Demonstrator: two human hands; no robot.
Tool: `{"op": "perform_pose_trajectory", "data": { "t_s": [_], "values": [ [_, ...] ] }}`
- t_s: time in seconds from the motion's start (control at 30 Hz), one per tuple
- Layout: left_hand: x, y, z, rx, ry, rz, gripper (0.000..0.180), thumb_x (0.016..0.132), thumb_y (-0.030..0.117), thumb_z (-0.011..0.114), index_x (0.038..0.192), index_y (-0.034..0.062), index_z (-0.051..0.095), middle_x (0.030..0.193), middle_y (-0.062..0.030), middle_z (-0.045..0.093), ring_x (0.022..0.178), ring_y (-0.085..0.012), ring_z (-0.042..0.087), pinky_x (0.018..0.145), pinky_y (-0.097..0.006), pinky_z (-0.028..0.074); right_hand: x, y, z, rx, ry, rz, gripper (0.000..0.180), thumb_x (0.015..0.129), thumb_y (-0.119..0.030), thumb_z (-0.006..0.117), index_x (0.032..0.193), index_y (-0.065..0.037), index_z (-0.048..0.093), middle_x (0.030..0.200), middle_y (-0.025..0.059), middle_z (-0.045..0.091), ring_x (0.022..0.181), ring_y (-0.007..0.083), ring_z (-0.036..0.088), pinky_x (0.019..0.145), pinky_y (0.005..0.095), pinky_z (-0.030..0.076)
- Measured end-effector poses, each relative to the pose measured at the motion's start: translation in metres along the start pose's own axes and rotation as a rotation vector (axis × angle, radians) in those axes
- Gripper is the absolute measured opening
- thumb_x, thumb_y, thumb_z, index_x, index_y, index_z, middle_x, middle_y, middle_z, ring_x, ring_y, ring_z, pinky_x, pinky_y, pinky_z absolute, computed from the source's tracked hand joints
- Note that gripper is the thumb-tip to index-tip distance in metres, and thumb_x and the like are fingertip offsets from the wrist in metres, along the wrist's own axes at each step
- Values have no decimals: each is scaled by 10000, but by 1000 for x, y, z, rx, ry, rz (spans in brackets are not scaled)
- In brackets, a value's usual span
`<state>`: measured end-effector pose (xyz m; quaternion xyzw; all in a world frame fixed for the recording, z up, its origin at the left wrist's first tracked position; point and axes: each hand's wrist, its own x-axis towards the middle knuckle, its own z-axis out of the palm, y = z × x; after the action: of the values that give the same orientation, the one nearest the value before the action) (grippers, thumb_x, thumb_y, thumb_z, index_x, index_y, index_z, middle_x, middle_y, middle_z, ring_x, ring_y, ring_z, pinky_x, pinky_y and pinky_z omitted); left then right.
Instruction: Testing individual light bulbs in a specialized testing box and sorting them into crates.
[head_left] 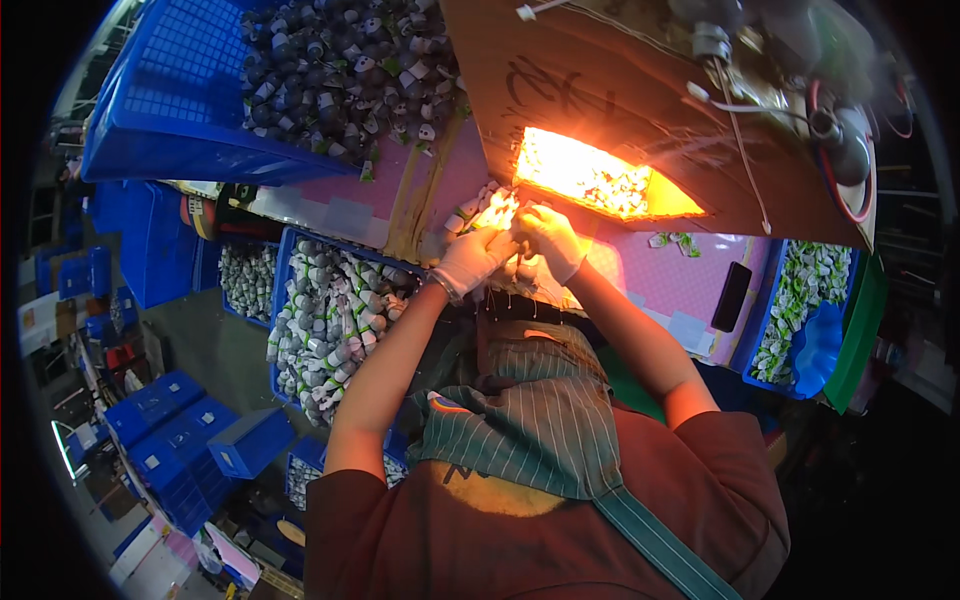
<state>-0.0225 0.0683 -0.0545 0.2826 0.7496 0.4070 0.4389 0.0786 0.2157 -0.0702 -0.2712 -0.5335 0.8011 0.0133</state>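
My left hand [472, 262], in a pale glove, meets my right hand [554, 240], gloved too, just in front of a brightly lit opening [572, 165] in a cardboard panel. Both hands have curled, closed fingers. What they pinch between them is small and lost in glare and shadow. Beyond my left fingers lies a small heap of white and green pieces [490, 207]. Several small rounded pieces [524, 268] show just below my hands, at the near edge of the pink work surface [640, 262].
A blue crate [190, 120] of grey and white pieces stands far left. A blue bin of grey-white pieces [325, 320] sits beside my left forearm. To the right are a black phone [732, 297], a bin of green-white pieces [800, 300] and a blue scalloped bowl [817, 350]. Wires [740, 150] hang above right.
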Motion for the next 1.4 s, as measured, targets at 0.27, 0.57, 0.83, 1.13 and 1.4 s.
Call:
{"op": "perform_pose_trajectory", "data": {
  "t_s": [0.27,0.57,0.83,1.13,1.4],
  "values": [
    [43,-57,-43,-373,339,16,200,867,163,621,1028,45,616,926,-29,626,811,-103,571,703,-246,475,38,9,-45,-258,21,170,309,846,-302,521,707,-29,565,533,47,494,408,115,428,372,233,319],
    [133,-70,-111,553,805,152,189,796,177,574,942,93,661,861,-129,659,775,-327,622,671,-424,487,39,73,-69,-482,243,48,187,836,-143,554,965,-15,596,812,77,631,609,139,590,487,236,463],
    [153,-48,-136,1331,316,207,119,709,196,649,812,140,632,859,-123,641,806,-304,618,675,-384,488,-10,42,-36,-163,331,208,223,877,-121,553,1068,-6,565,862,94,632,637,140,603,515,230,471],
    [55,-45,-108,402,373,41,429,779,347,668,1038,18,571,896,-160,641,795,-305,640,687,-405,507,3,19,12,-320,110,53,229,897,-169,539,1055,-8,579,858,88,643,632,103,583,532,210,464],
    [-26,2,-60,-639,80,-180,369,868,272,626,1138,41,528,817,-66,610,607,-146,607,495,-258,482,25,10,52,-637,212,-519,262,912,-285,486,1014,-61,579,807,68,602,617,136,553,514,252,421]
  ]
}}
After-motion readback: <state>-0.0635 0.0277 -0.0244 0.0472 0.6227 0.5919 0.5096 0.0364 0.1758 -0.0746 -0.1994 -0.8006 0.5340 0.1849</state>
